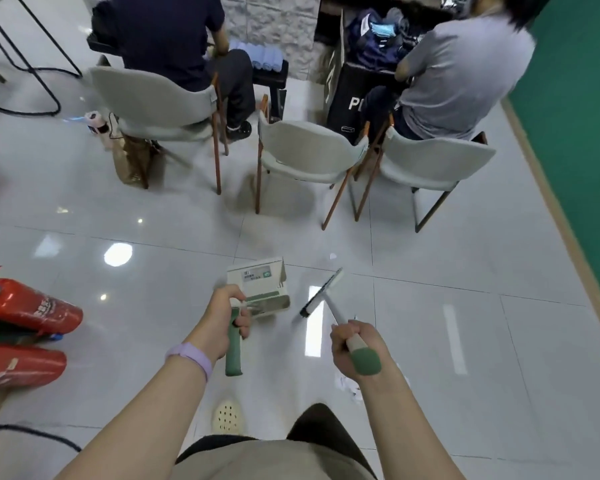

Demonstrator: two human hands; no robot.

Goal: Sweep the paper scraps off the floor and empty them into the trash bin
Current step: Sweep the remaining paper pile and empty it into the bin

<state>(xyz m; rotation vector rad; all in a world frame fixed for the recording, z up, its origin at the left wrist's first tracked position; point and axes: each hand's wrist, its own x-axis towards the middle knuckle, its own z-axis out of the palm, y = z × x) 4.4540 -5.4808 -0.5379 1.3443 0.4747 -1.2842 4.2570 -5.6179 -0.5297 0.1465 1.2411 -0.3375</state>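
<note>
Both hands were occupied. Left hand had its fingers curled tight round the green handle of the dustpan, whose cream pan hung just beyond the knuckles, above the floor; whether it touched the tiles could not be told. Right hand was closed round the pale shaft of the broom, the green end of the handle sticking out behind the fist toward the wrist, the brush head ahead and left of the fingers, just beside the pan but apart from it. Paper scraps lay on the white tiled floor beneath the right forearm, blurred; one small scrap lay further out, past the brush head. A purple band sat on the left wrist. Further out ahead stood three grey chairs, two with seated people. Far to the left of the left hand lay red fire extinguishers.
</note>
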